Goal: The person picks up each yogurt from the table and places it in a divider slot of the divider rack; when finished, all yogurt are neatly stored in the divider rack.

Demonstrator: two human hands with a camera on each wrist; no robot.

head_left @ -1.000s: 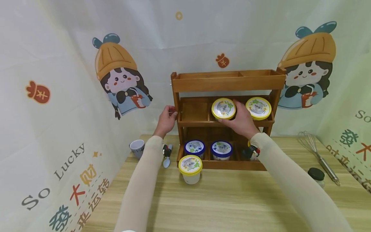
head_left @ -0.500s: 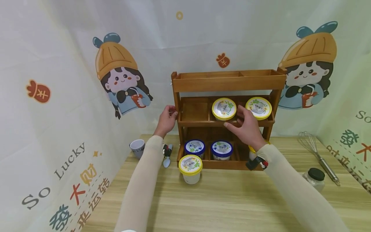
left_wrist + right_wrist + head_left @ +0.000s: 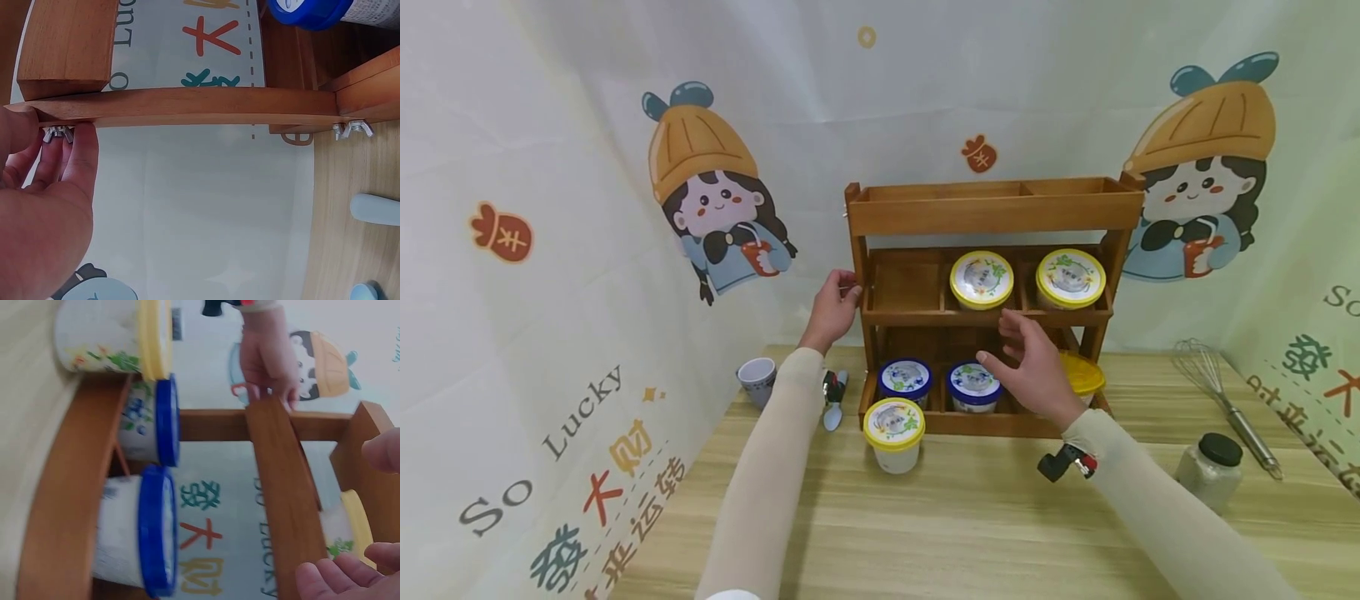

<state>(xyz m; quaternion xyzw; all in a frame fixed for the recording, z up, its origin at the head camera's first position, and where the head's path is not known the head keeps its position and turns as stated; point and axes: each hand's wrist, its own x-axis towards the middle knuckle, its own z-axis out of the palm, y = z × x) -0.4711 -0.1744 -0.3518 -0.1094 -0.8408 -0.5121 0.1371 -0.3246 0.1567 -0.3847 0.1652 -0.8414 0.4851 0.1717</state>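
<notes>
A three-tier wooden rack (image 3: 992, 218) stands on the table. My left hand (image 3: 835, 310) grips its left upright at the middle tier, fingers beside a metal wing nut (image 3: 57, 132). My right hand (image 3: 1036, 367) holds nothing, its fingers spread in front of the rack below the middle tier. Just above it sits a yellow-lidded tub (image 3: 982, 279) in the middle compartment, with another yellow-lidded tub (image 3: 1071, 277) to its right. On the bottom tier are two blue-lidded tubs (image 3: 905, 379) and a yellow-lidded tub (image 3: 1082, 375), partly hidden behind my right hand.
Another yellow-lidded tub (image 3: 895, 437) stands on the table before the rack's left end. A patterned cup (image 3: 757, 383) and a spoon (image 3: 832, 415) lie left of the rack. To the right are a black-lidded jar (image 3: 1212, 471) and a whisk (image 3: 1236, 417).
My right hand has let go of the tub in the middle compartment and moved down and slightly right, away from it. My left hand stays on the upright.
</notes>
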